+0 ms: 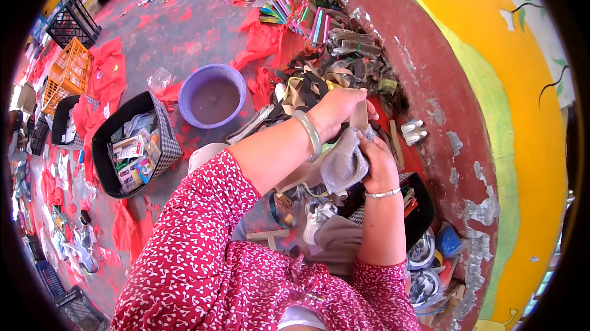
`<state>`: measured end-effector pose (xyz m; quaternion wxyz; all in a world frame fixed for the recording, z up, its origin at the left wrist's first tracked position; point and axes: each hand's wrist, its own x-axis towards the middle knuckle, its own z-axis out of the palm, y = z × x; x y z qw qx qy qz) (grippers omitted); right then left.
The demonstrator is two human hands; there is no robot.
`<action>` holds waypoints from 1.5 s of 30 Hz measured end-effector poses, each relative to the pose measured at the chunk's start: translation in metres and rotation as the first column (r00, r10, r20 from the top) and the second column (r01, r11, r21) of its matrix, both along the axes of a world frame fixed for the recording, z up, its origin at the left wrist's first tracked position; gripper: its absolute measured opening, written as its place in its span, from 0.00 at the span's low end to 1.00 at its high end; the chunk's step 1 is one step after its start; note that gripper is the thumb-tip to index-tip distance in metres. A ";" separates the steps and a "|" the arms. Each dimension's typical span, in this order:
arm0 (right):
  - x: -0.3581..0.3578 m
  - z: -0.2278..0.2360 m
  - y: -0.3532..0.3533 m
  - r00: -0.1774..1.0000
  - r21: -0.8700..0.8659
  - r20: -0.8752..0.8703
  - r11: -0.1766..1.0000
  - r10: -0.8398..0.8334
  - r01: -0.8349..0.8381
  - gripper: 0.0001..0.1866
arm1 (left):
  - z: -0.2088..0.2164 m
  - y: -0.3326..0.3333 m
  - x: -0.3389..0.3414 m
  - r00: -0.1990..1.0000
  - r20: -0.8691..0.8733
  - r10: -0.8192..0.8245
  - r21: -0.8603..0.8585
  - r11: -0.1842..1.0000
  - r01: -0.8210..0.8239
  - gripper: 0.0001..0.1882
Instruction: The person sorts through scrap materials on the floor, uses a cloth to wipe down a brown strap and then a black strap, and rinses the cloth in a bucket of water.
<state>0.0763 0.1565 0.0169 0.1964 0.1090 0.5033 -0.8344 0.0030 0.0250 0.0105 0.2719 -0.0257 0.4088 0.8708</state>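
Observation:
My left hand, with a pale bangle at the wrist, pinches the upper end of a flat tan strip, perhaps a strap. Just below it, my right hand is closed on a bunched grey cloth. The cloth wraps around or presses against the strip's lower end; which of the two is hidden by the fingers. Behind my hands lies a heap of dark and tan straps on the floor.
A purple basin of murky water stands to the left. Beside it are a checkered bin of packaged goods and an orange crate. A peeling red-and-yellow wall curves along the right. A dark bin sits by my right forearm.

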 end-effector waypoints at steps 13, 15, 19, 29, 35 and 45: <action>0.032 0.013 -0.003 0.994 -0.138 0.081 0.988 0.079 -0.067 0.08 | -0.009 0.002 -0.038 0.971 0.155 0.183 -0.007 0.983 -0.184 0.15; 0.042 0.019 -0.003 0.995 -0.057 0.099 0.998 0.028 -0.022 0.08 | -0.010 -0.001 -0.043 0.975 0.139 0.173 -0.040 0.985 -0.169 0.15; 0.068 0.033 -0.009 0.992 0.073 0.074 0.991 0.103 -0.108 0.09 | -0.024 -0.014 -0.067 0.961 0.151 0.233 -0.038 0.972 -0.230 0.15; 0.077 0.043 -0.013 0.927 0.469 -0.093 0.837 0.363 -0.281 0.10 | -0.045 -0.043 -0.084 0.916 0.135 0.377 -0.085 0.926 -0.369 0.19; 0.037 0.024 0.000 0.962 0.331 -0.271 0.936 -0.026 0.119 0.11 | -0.032 -0.024 -0.069 0.962 0.243 -0.125 0.165 0.983 0.086 0.40; -0.013 -0.001 0.014 0.980 0.111 -0.176 0.988 -0.088 0.109 0.12 | 0.000 0.011 -0.002 0.898 -0.115 -0.425 0.043 0.901 0.432 0.19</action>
